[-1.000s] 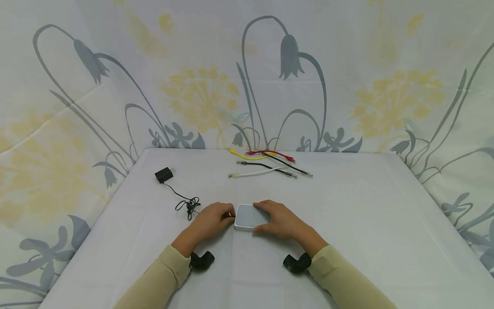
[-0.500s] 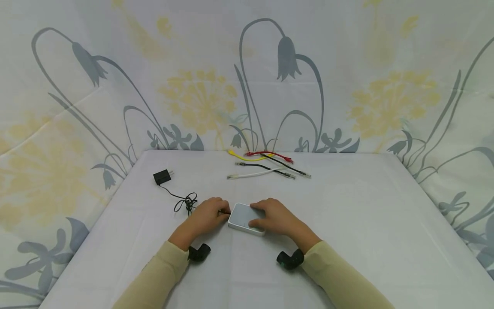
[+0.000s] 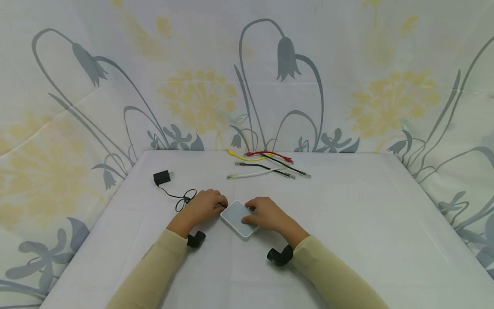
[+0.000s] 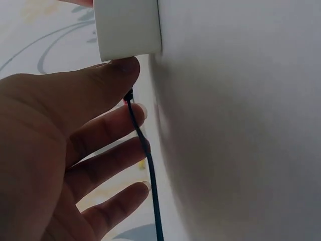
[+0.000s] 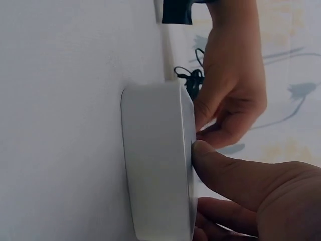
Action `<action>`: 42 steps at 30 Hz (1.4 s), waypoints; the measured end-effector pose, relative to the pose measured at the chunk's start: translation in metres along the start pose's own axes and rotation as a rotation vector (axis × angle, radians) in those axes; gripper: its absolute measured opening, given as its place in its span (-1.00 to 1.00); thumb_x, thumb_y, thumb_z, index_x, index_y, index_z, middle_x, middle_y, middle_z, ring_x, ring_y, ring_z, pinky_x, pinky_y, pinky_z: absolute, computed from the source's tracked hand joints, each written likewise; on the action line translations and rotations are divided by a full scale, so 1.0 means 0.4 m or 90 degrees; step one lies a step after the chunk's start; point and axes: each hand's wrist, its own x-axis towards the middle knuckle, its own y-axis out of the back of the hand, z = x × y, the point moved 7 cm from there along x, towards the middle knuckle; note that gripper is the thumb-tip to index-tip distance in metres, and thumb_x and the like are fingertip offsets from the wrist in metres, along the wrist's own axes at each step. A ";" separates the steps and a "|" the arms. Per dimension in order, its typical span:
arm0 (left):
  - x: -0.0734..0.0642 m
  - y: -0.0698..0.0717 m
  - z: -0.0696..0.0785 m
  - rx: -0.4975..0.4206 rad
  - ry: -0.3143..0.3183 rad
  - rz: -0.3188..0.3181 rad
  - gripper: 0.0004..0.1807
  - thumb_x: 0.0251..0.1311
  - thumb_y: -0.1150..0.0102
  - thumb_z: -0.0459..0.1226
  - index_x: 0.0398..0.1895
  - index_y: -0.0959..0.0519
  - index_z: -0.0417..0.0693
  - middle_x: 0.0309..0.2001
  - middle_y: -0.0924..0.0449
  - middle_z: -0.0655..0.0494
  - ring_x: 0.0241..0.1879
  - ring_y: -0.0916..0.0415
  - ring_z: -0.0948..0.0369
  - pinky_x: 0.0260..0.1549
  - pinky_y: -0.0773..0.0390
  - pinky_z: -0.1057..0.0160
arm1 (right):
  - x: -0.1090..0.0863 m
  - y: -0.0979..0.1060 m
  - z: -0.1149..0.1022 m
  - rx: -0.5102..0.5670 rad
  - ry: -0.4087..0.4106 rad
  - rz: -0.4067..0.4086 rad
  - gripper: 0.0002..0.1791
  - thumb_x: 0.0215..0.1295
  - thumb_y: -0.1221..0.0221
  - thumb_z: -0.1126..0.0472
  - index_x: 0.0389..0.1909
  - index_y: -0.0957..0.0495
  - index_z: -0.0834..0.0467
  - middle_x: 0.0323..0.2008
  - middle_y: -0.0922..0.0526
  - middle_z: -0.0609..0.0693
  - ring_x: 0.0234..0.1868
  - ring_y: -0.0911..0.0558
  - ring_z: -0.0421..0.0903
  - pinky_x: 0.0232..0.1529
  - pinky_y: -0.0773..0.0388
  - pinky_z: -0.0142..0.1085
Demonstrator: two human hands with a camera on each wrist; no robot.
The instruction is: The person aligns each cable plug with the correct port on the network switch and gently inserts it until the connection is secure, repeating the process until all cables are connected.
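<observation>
A flat white box with a grey top (image 3: 233, 218), likely a small router, lies on the table between both hands. The left hand (image 3: 204, 208) is at its far left side and pinches the plug end of a thin black power cord (image 4: 154, 186). In the left wrist view the thumb lies against the white box (image 4: 129, 30), and the plug's tip is mostly hidden. The right hand (image 3: 270, 214) grips the box from the right, its thumb on the top edge in the right wrist view. The fingers on the far side are partly hidden.
A black power adapter (image 3: 162, 177) lies at the left, its cord coiled (image 3: 185, 199) near the left hand. Behind the box, several short network cables lie by the back edge, among them a red cable (image 3: 270, 153), a yellow cable (image 3: 243, 158) and a white cable (image 3: 251, 174).
The box has turned clockwise as seen from the head and shifted slightly left. Both hands moved left with it. The left hand also went a little farther back, staying at the box's side.
</observation>
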 end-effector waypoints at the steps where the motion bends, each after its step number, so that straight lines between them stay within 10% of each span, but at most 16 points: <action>1: 0.001 0.003 -0.001 0.007 0.001 -0.002 -0.88 0.22 -0.23 -0.26 -0.21 -0.69 0.07 -0.22 -0.64 0.17 -0.17 -0.56 0.16 -0.13 -0.55 0.14 | 0.005 -0.003 -0.001 0.003 -0.004 -0.002 -0.49 0.13 -0.36 0.01 0.06 -0.62 0.18 -0.07 -0.69 0.03 -0.05 -0.61 -0.10 -0.01 -0.55 -0.16; 18: -0.027 0.031 0.041 0.037 0.112 -0.029 -0.37 0.22 -0.16 0.12 0.19 -0.52 -0.13 0.15 -0.54 -0.07 0.13 -0.51 0.01 0.07 -0.53 0.02 | 0.049 -0.050 -0.025 0.154 -0.026 0.028 -0.48 0.18 -0.31 0.06 0.15 -0.56 0.18 -0.38 -0.62 -0.06 -0.53 -0.53 -0.20 -0.52 -0.47 -0.36; 27: -0.056 0.005 0.046 -0.023 0.124 -0.089 0.06 -0.07 -0.38 0.21 0.43 -0.25 -0.18 0.44 -0.18 -0.19 0.44 -0.14 -0.09 0.31 -0.31 -0.05 | 0.071 -0.091 -0.028 0.326 -0.068 0.014 -0.36 0.22 -0.28 0.17 0.31 -0.39 0.26 -0.32 -0.72 -0.04 -0.58 -0.70 -0.17 -0.40 -0.58 -0.38; 42: -0.058 -0.019 -0.039 -0.137 0.132 -0.089 0.11 -0.07 -0.47 0.04 0.50 -0.10 -0.15 0.55 0.10 -0.15 0.54 0.29 -0.17 0.39 -0.10 -0.19 | 0.116 -0.120 -0.052 0.429 -0.091 0.029 -0.31 0.25 -0.25 0.24 0.39 -0.28 0.22 -0.16 -0.70 0.00 -0.49 -0.73 -0.15 -0.25 -0.65 -0.32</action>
